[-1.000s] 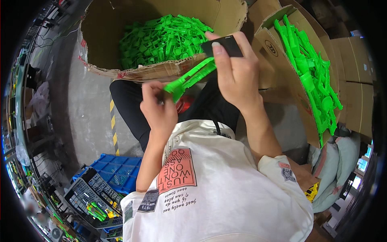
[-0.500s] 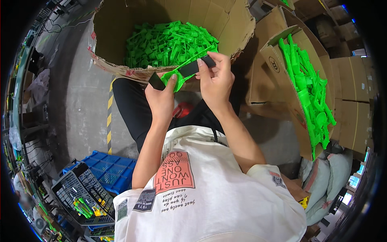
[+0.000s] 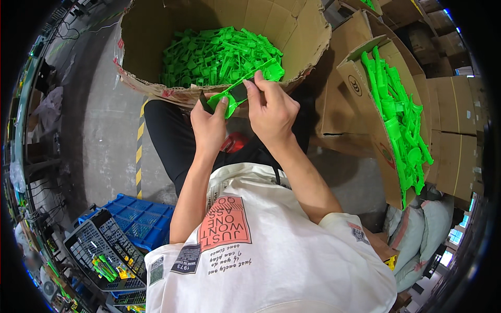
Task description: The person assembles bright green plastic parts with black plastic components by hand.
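At the front lip of the big cardboard box [image 3: 308, 39], the fingers [image 3: 255, 86] of the right hand [image 3: 271, 112] are closed in a pinch on a long green plastic part [image 3: 245, 83], with the thumb on its near side. The left hand [image 3: 209, 125] grips the lower end of the same piece, its thumb [image 3: 223, 106] pressed flat on the part's rounded green head. A small dark piece [image 3: 204, 101] sits at that end against the left fingers; what it is cannot be told. The part runs slantwise, up and to the right, from the left hand past the right hand, its far tip lying over the heap in the box.

Both hands hover just above the torn, ragged rim of the box, over the person's lap in black trousers [image 3: 172, 135]. Inside the box lies a loose pile of green plastic parts [image 3: 214, 55] of the same colour.

To the right, a second open carton [image 3: 360, 78] leans on its side, with more green pieces [image 3: 399, 115] stacked lengthwise in it. More flat brown cartons stand behind it, and pale sacks [image 3: 412, 229] lie below.

At the lower left, on the concrete floor [image 3: 99, 130] marked with a yellow and black stripe [image 3: 140, 141], sit a blue plastic crate [image 3: 138, 219] and a dark grid tray [image 3: 102, 250] holding a few small green and yellow items.
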### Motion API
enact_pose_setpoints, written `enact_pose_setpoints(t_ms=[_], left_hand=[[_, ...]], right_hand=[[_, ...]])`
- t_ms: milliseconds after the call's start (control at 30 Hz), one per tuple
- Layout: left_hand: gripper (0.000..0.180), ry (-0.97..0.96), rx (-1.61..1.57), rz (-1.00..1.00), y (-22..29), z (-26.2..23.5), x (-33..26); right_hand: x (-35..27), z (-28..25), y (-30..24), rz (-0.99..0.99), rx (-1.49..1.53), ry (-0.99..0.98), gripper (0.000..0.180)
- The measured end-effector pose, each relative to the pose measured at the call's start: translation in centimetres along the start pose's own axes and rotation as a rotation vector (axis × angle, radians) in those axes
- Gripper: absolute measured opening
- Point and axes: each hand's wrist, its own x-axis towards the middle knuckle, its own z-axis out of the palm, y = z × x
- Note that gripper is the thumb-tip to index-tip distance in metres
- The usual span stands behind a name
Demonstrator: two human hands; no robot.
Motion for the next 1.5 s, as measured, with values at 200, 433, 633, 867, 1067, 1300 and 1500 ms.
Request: enact_pose_setpoints(t_ms=[200, 433, 633, 867, 1067, 1300, 1500], left_hand=[[0.010, -0.019, 0.061, 0.015, 0.0, -0.1, 0.3], [0.017, 0.057, 0.051, -0.010, -0.1, 0.5, 0.6], [0.037, 0.121, 0.149, 0.146, 0.0, 0.9, 1.5], [0.037, 0.117, 0.155, 0.123, -0.4, 0.2, 1.6], [0.036, 0.135, 0.133, 0.086, 0.4, -1.3, 0.9], [0.045, 0.182, 0.256, 0.102, 0.6, -3.0, 0.7], [0.047, 0.196, 0.311, 0.102, 1.2, -2.6, 0.6]], right_hand=[[-0.4, 0.2, 3.2, 0.266, -0.045, -0.121, 0.020], [-1.2, 0.0, 3.2, 0.294, -0.067, -0.135, 0.025], [-0.9, -0.9, 3.1, 0.218, -0.121, -0.147, 0.027], [3.2, -2.7, 5.9, 0.300, -0.166, -0.457, 0.035], [4.4, -3.0, 5.0, 0.487, 0.065, -0.647, 0.033], [3.5, -2.3, 3.8, 0.518, 0.036, -0.682, 0.038], [3.4, -2.5, 3.4, 0.432, -0.018, -0.619, 0.039]])
